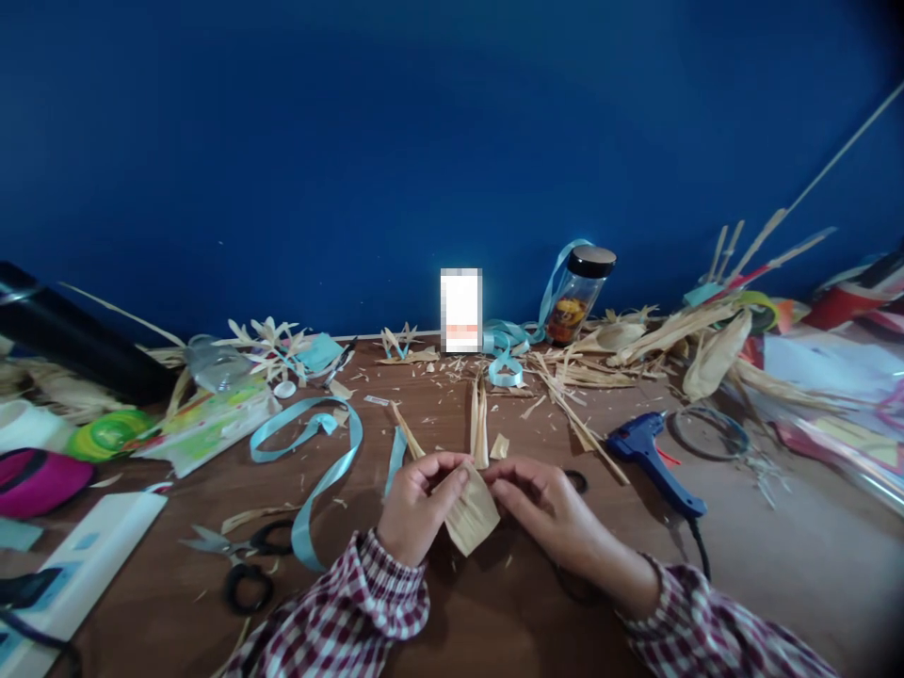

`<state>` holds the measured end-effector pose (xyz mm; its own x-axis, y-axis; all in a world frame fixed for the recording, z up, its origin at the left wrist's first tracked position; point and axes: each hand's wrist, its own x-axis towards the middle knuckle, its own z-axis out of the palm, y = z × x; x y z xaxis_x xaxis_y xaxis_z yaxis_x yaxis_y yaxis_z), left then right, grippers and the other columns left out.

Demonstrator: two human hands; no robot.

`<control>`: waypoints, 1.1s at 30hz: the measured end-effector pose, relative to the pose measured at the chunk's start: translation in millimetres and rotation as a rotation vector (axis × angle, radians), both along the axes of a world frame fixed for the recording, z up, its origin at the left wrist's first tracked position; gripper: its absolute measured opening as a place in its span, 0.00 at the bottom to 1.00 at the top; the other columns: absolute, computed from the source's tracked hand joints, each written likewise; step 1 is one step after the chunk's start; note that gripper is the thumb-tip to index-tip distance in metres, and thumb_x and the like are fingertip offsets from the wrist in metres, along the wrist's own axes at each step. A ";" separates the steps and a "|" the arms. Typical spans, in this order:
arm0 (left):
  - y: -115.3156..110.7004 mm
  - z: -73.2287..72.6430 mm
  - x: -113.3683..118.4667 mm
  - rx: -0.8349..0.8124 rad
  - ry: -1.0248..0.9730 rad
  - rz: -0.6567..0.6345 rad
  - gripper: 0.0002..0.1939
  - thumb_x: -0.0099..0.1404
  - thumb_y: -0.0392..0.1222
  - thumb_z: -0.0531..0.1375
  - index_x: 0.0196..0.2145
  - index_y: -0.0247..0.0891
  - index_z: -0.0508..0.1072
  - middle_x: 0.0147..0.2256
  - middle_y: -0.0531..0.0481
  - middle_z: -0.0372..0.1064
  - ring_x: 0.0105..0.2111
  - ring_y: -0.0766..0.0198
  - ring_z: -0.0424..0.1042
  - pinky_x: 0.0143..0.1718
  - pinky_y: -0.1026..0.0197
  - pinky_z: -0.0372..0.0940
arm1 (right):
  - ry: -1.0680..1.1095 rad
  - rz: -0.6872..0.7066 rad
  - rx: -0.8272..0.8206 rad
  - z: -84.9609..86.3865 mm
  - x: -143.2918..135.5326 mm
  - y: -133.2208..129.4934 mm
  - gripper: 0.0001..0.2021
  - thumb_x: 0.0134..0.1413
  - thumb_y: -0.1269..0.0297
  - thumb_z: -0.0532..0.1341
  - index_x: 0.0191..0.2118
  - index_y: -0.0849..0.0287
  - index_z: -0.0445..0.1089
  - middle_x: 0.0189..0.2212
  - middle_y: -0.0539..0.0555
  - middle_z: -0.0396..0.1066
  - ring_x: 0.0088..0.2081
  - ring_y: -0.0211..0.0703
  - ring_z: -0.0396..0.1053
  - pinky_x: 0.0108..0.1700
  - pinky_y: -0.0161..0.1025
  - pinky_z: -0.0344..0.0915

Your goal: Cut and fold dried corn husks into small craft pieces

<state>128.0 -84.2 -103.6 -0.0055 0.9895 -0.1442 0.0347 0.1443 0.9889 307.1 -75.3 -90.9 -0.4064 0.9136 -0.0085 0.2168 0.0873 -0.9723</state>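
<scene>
My left hand (418,508) pinches the upper end of a flat piece of pale corn husk (472,521) between thumb and fingers. At the husk's right edge, the fingers of my right hand (555,513) close on it too; their tips are partly hidden. Just beyond my hands lies a narrow folded husk strip (479,424), with a small husk scrap (499,445) beside it. A light blue ribbon (346,471) curls to the left of my left hand. Scissors (236,546) with black handles lie spread on the table at the left.
A blue glue gun (656,461) with a cord lies at the right, near a coil of wire (708,431). A black-lidded jar (580,294) leans by the wall. Husks (678,339) are heaped at the back right. A white power strip (91,574) and a black bottle (77,330) are at the left.
</scene>
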 end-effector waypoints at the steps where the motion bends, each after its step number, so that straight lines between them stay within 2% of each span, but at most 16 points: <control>1: -0.4 0.7 0.7 0.018 0.028 0.000 0.13 0.57 0.45 0.62 0.36 0.35 0.76 0.30 0.47 0.75 0.30 0.63 0.72 0.33 0.61 0.67 | 0.014 0.037 -0.015 0.5 -1.6 -1.6 0.08 0.56 0.62 0.57 0.38 0.58 0.71 0.30 0.52 0.72 0.31 0.42 0.68 0.32 0.35 0.63; 3: -1.2 2.1 2.2 0.045 0.072 0.008 0.13 0.57 0.45 0.62 0.37 0.35 0.76 0.30 0.48 0.74 0.30 0.63 0.72 0.34 0.62 0.67 | 0.036 0.067 -0.036 -0.1 -3.2 -2.3 0.07 0.54 0.63 0.59 0.36 0.59 0.71 0.30 0.52 0.72 0.31 0.41 0.68 0.33 0.35 0.63; 5: -2.2 3.3 4.0 0.039 0.044 0.011 0.14 0.57 0.45 0.62 0.40 0.35 0.74 0.30 0.48 0.74 0.30 0.64 0.72 0.33 0.62 0.68 | 0.072 0.027 -0.083 -2.4 -3.4 -0.7 0.06 0.53 0.63 0.60 0.34 0.59 0.71 0.27 0.51 0.71 0.29 0.39 0.67 0.31 0.34 0.62; 8: -3.1 5.5 6.6 0.003 -0.079 -0.008 0.20 0.55 0.44 0.63 0.45 0.35 0.69 0.35 0.47 0.75 0.32 0.63 0.73 0.34 0.61 0.69 | 0.160 -0.108 -0.213 -6.1 -2.7 3.4 0.09 0.50 0.59 0.62 0.30 0.60 0.68 0.20 0.47 0.67 0.21 0.35 0.64 0.24 0.32 0.60; 11: -2.4 7.0 7.7 -0.011 -0.134 -0.017 0.23 0.53 0.44 0.65 0.46 0.35 0.67 0.36 0.45 0.75 0.34 0.61 0.74 0.33 0.60 0.69 | 0.259 -0.259 -0.302 -7.3 -2.1 6.8 0.13 0.45 0.55 0.65 0.29 0.59 0.66 0.17 0.44 0.65 0.18 0.33 0.63 0.21 0.30 0.59; 16: -0.4 0.8 5.9 -0.076 -0.257 0.005 0.23 0.52 0.44 0.66 0.45 0.35 0.67 0.33 0.47 0.75 0.32 0.63 0.74 0.31 0.62 0.69 | 0.354 -0.327 -0.365 -6.6 -2.4 8.1 0.15 0.42 0.54 0.67 0.30 0.60 0.66 0.17 0.44 0.65 0.18 0.32 0.64 0.21 0.29 0.61; 20: 0.3 -4.7 4.6 -0.082 -0.313 0.055 0.23 0.54 0.44 0.65 0.46 0.38 0.63 0.25 0.55 0.72 0.23 0.68 0.70 0.27 0.66 0.66 | 0.364 -0.331 -0.356 -7.6 -2.2 8.0 0.14 0.43 0.56 0.67 0.30 0.60 0.66 0.17 0.44 0.66 0.18 0.32 0.64 0.22 0.29 0.61; 24: 1.7 -3.3 2.0 -0.002 -0.228 0.100 0.16 0.56 0.43 0.62 0.41 0.39 0.63 0.23 0.57 0.69 0.21 0.69 0.68 0.25 0.67 0.64 | 0.333 -0.279 -0.349 -7.4 -1.9 7.2 0.13 0.46 0.56 0.65 0.31 0.60 0.65 0.16 0.45 0.67 0.18 0.32 0.64 0.20 0.28 0.60; 27: 0.7 0.1 0.3 0.149 0.005 0.111 0.03 0.58 0.39 0.59 0.29 0.38 0.68 0.23 0.55 0.68 0.22 0.69 0.67 0.26 0.66 0.63 | 0.313 -0.226 -0.343 -6.4 -2.5 6.1 0.12 0.47 0.56 0.64 0.30 0.60 0.65 0.15 0.45 0.68 0.18 0.32 0.64 0.20 0.28 0.58; 28: -0.8 1.3 0.8 0.193 0.087 0.103 0.04 0.58 0.38 0.58 0.27 0.37 0.70 0.25 0.52 0.70 0.24 0.67 0.68 0.27 0.66 0.64 | 0.313 -0.217 -0.348 -6.3 -2.7 5.8 0.12 0.48 0.56 0.64 0.30 0.60 0.64 0.15 0.45 0.68 0.18 0.32 0.64 0.20 0.28 0.58; 29: -3.0 2.5 2.1 0.225 0.154 0.081 0.05 0.59 0.37 0.57 0.27 0.37 0.73 0.28 0.50 0.72 0.27 0.65 0.70 0.30 0.64 0.65 | 0.319 -0.219 -0.356 -6.5 -2.9 5.7 0.12 0.47 0.56 0.64 0.30 0.60 0.64 0.15 0.45 0.68 0.18 0.32 0.64 0.20 0.27 0.58; 30: -5.6 3.5 4.2 0.238 0.187 0.048 0.07 0.60 0.37 0.57 0.32 0.37 0.75 0.33 0.47 0.73 0.30 0.63 0.72 0.32 0.63 0.67 | 0.330 -0.224 -0.368 -6.8 -3.0 5.7 0.13 0.47 0.56 0.64 0.30 0.60 0.64 0.15 0.45 0.68 0.17 0.32 0.64 0.20 0.27 0.59; 32: -11.3 4.9 9.7 0.239 0.187 -0.026 0.14 0.60 0.38 0.57 0.44 0.40 0.74 0.42 0.45 0.73 0.36 0.59 0.73 0.35 0.61 0.69 | 0.364 -0.236 -0.397 -7.7 -3.1 6.0 0.13 0.47 0.56 0.65 0.30 0.60 0.63 0.16 0.46 0.70 0.18 0.31 0.65 0.22 0.28 0.60; 33: -13.8 5.1 12.6 0.234 0.176 -0.063 0.16 0.60 0.39 0.58 0.47 0.40 0.73 0.44 0.45 0.73 0.38 0.58 0.74 0.36 0.60 0.69 | 0.380 -0.235 -0.408 -8.1 -3.1 6.0 0.13 0.47 0.56 0.65 0.30 0.60 0.63 0.17 0.46 0.70 0.18 0.31 0.65 0.22 0.28 0.61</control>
<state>140.6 -98.0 -98.5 0.0527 0.9949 0.0859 0.2105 -0.0951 0.9730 304.0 -69.3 -99.0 -0.2376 0.9329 -0.2707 -0.1844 -0.3169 -0.9304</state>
